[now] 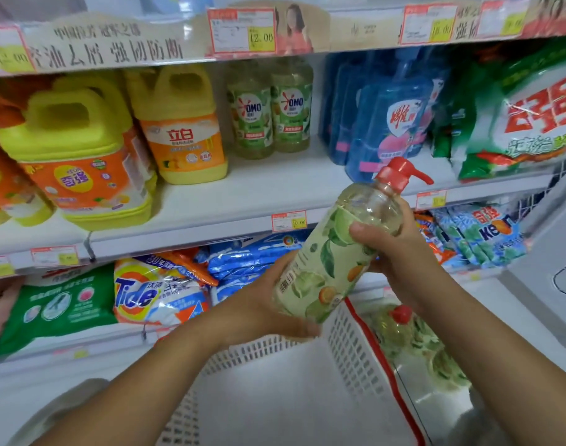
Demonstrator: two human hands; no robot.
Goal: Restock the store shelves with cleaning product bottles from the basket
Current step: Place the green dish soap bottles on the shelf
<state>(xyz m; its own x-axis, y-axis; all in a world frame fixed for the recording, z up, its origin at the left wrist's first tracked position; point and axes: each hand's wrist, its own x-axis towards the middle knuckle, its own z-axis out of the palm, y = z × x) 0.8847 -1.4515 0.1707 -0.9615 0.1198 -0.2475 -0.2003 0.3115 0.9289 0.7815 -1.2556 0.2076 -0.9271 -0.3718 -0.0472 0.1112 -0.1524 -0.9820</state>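
Above basket (349,342), bottle (336,252) aslant, pump (400,172) up-right.

Clear pump bottle (334,257), red pump, citrus label, held tilted above the white basket (349,346), near the shelf (259,194).

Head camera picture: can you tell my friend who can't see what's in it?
A person's left hand and right hand hold a tilted clear bottle with a red pump over a white basket. Ahead, the shelf carries similar green-labelled bottles between yellow jugs and blue bottles.
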